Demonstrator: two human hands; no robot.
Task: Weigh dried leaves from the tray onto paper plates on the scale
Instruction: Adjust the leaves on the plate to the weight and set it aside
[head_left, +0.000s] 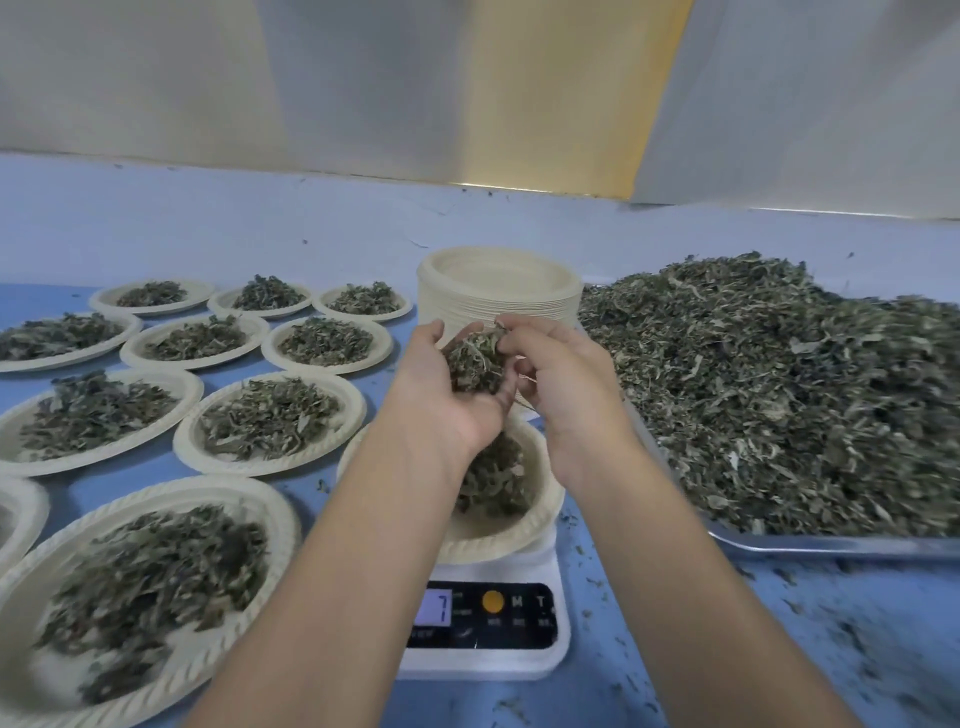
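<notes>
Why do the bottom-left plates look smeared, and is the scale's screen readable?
Head view: motion blur smears the cream paper plate of dried leaves at lower left; same view, the lit display of the white digital scale glows, digits hard to read.

The white digital scale (483, 623) is set on the blue counter (727, 649), with its display facing the near edge. One paper plate (540, 514) is seated on the platform and carries a small pile of dried leaves (498, 478). Above it, a clump (475, 364) is cupped in the left grip (447, 395) and pinched at the top by the right grip (561, 379). The metal tray (831, 545), heaped with loose leaves (779, 395), is placed just right of the scale. A stack of empty plates (498, 291) stands behind the scale, and filled plates (270, 415) are laid out to the left.
</notes>
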